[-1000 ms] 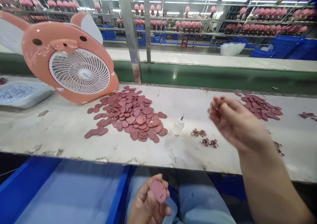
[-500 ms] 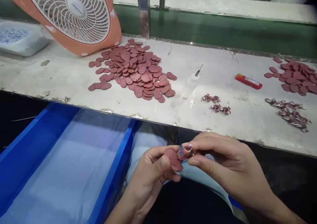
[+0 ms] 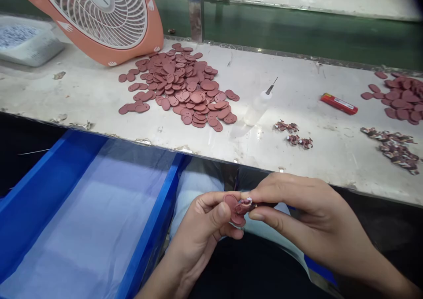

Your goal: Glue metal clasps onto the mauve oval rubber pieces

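Note:
My left hand [image 3: 211, 222] pinches a flat reddish-brown oval base [image 3: 231, 202] between thumb and fingers, above my lap. Between the thumb and forefinger of my right hand [image 3: 297, 211] is a small painted figurine [image 3: 245, 205], brown with a bit of white. The figurine meets the face of the base; fingers partly hide where they touch. On the bench beyond lie a few similar figurines [image 3: 299, 141] and a large heap of the same oval bases [image 3: 185, 87]. A translucent bottle with a needle tip [image 3: 257, 107] stands tilted between them.
An orange fan [image 3: 155, 30] leans at the back left, near a white tray [image 3: 42, 48] of small pieces. Farther right are a red packet [image 3: 339, 104], more bases [image 3: 403, 98] and more figurines [image 3: 393, 149]. A blue bin [image 3: 139, 246] sits below the bench edge.
The figurine has come closer to the base and now overlaps its face, where before it was beside the edge. The view has shifted slightly.

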The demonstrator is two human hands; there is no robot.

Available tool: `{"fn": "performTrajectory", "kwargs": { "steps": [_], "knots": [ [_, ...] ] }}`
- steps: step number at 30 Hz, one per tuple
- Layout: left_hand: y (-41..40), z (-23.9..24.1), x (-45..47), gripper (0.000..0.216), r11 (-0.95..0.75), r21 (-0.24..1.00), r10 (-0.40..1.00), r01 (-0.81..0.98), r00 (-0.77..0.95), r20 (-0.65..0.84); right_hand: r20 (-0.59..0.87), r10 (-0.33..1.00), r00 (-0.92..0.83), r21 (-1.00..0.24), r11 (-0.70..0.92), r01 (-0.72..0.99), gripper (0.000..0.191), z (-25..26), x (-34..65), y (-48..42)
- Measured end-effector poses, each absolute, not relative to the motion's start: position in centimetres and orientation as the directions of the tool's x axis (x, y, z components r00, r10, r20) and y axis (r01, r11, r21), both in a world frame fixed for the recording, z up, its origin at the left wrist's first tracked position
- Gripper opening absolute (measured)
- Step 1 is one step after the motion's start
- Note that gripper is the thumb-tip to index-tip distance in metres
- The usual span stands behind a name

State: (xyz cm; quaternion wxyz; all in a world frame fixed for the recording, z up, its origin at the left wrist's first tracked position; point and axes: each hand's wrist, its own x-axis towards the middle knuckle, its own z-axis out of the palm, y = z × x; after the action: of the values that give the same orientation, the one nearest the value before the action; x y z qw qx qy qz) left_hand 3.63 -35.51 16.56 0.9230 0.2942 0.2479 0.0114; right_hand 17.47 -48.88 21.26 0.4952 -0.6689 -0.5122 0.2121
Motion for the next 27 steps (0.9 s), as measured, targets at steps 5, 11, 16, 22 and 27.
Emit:
{"fn": "performTrajectory", "kwargs": {
  "steps": [5,11,16,22,27],
  "knots": [
    [-35.6,16.6,3.4,0.032,0.828,0.544,0.154,0.138,0.876,-0.456,0.198,0.918,0.344,-0.875,0.008,0.484,0.02,21.4,17.6,-48.9],
    [-35.5,16.5,3.1,0.032,0.834,0.532,0.148,0.146,0.87,-0.47,0.178,0.935,0.306,-0.857,-0.005,0.515,0.021,21.8,17.5,-48.9],
    [-35.5,16.6,3.0,0.033,0.841,0.52,0.152,0.148,0.858,-0.491,0.193,0.942,0.273,-0.828,0.008,0.56,0.019,22.3,17.3,-48.8],
    [-35.7,17.1,2.8,0.026,0.85,0.515,0.179,0.111,0.858,-0.481,0.229,0.95,0.211,-0.794,0.056,0.606,0.021,22.8,17.0,-48.8],
    [-35.8,17.7,2.4,0.024,0.853,0.516,0.188,0.083,0.872,-0.452,0.208,0.964,0.166,-0.793,0.067,0.605,0.024,23.5,16.8,-49.3]
  ]
}}
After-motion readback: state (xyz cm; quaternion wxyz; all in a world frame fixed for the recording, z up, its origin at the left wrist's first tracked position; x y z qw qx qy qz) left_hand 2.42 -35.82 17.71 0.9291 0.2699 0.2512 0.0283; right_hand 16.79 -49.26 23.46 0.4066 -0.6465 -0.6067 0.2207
